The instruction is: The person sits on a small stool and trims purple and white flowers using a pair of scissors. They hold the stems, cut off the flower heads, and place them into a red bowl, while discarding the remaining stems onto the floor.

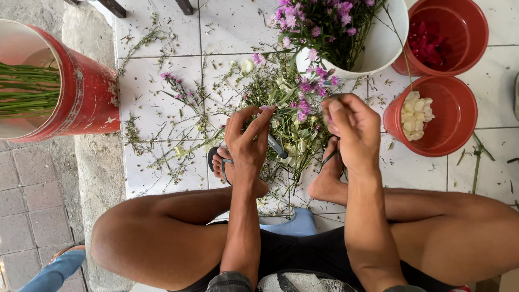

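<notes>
Buckets ring the grips: a white bucket [386,51] of purple flowers just beyond them, two red buckets [457,116] to the right holding red and white petals. Trimmed stems [184,116] litter the tiled floor [157,70], so much looks stripped. Left hand [247,145] and right hand [352,130] pinch shut on a flower sprig [299,111] between them.

**Person: dress and visible body**

Both forearms bare; no sleeves, watch or rings visible. Left hand [247,141] and right hand [352,130] ungloved. Legs bare to the thigh below dark shorts [303,251]. Dark thong sandals [216,161] on both feet, thin straps between the toes.
</notes>
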